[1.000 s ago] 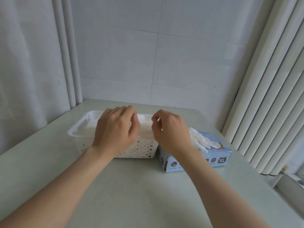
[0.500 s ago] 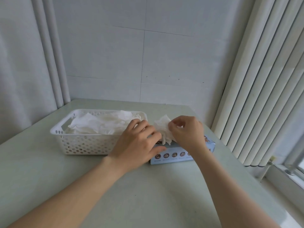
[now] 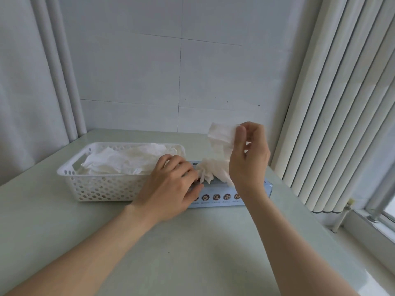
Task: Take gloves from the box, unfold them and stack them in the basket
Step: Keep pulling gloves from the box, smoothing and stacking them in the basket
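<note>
A view from the person's head looks down at a pale green table [image 3: 192, 253] set in a corner of a white tiled wall [image 3: 149, 71]. A long light blue glove box [image 3: 215, 197] lies on the table, its front face printed with a row of small round icons. The left hand [image 3: 171, 189] holds the left end of the box down, fingers bent over its top and thumb against the front face. The right hand [image 3: 248, 159] is raised above the box and pinches the top edge of a white glove [image 3: 221, 134] between thumb and forefinger, with the other fingers loosely curled behind. The glove hangs folded and crumpled from that pinch down to a bunch of white gloves [image 3: 211, 174] at the opening in the box top, just beside the left fingertips; it is not possible to tell whether its lower end is free of the box. Touching the box's left end stands a white perforated plastic basket [image 3: 96, 186] with handle slots, and inside it lies a stack of flattened white gloves [image 3: 124, 162] reaching about to the rim. White vertical blinds [image 3: 342, 103] hang on the right and a pale curtain [image 3: 25, 92] on the left.
</note>
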Demonstrator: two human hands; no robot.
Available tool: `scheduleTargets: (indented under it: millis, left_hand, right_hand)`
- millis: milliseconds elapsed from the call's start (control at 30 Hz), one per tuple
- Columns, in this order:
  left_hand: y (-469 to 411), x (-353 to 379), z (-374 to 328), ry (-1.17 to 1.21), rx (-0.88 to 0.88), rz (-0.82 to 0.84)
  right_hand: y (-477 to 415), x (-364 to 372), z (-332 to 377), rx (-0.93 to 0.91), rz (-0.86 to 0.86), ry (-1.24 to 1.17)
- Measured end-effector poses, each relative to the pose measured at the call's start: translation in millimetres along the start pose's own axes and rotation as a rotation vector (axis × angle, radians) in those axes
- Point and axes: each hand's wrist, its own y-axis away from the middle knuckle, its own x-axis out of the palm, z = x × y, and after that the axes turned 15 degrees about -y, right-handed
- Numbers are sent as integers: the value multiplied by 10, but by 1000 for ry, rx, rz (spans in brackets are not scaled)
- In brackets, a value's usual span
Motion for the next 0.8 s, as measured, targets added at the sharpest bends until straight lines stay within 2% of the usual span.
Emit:
scheduleTargets:
  millis: [133,267,400,500,567,633,700,800]
  left_hand:
    - [-64,-99,-20,117,-109,-78]
    - [-145,-204,-61,183,-199,-263]
    - [-195,-282,-112,127,-227,-277]
    - [-185,-306,-81,171,-267,-274]
    - [-173,-326,-22,214,-307,-277]
    - [-167,-354,34,314,-381,-253]
    - [-184,-391,51,447,-479,-235]
    - [-218,-425,69,543,-613,-230]
  right_hand:
    - [9,55,122,-96,3,-27]
    - [114,118,204,-101,185,-63]
    - [213,179,273,25,308,-124]
    - [233,182,308,197,360,-225]
    - [234,161,333,243,416,-290]
    - [240,140,359,163,495,-249]
    - [261,130,340,25,563,-109]
    - [335,164,203,-141,527,118]
